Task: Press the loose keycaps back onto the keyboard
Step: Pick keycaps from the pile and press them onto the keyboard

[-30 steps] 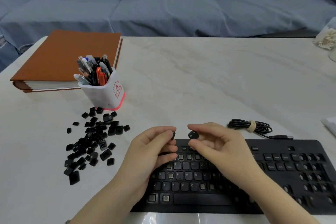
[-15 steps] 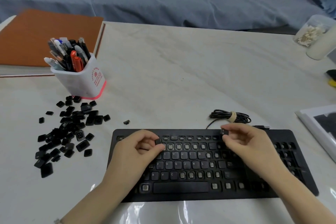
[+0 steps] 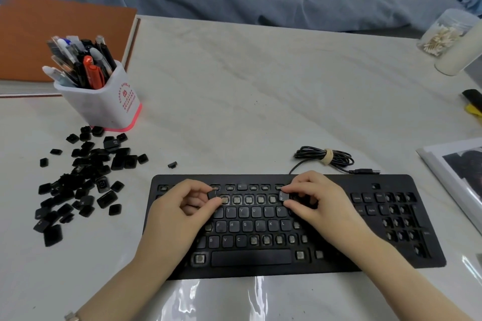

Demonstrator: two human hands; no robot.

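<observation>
In the head view, a flat black plastic keyboard [image 3: 339, 182] lies in the lower centre of the frame on a pale marble-patterned table [image 3: 260, 91]. Many of its sockets are bare, above all in the number row and on the number pad at the right. The left hand [image 3: 182, 207] hovers over the keyboard's upper left, thumb and curled fingers pinching a small black square keycap [image 3: 212, 194] just above the number row. The right hand [image 3: 322, 200] is over the upper middle and pinches a second black keycap with white print [image 3: 283, 196], held tilted at the same row. A scattered pile of loose black keycaps [image 3: 78, 185] lies at the left of the frame, with a single stray keycap [image 3: 172, 164] between it and the keyboard. Above the pile stands a white pen pot with a pink base [image 3: 104, 105], full of pens. The keyboard's coiled black cable [image 3: 324, 158] rests just above its top edge.
</observation>
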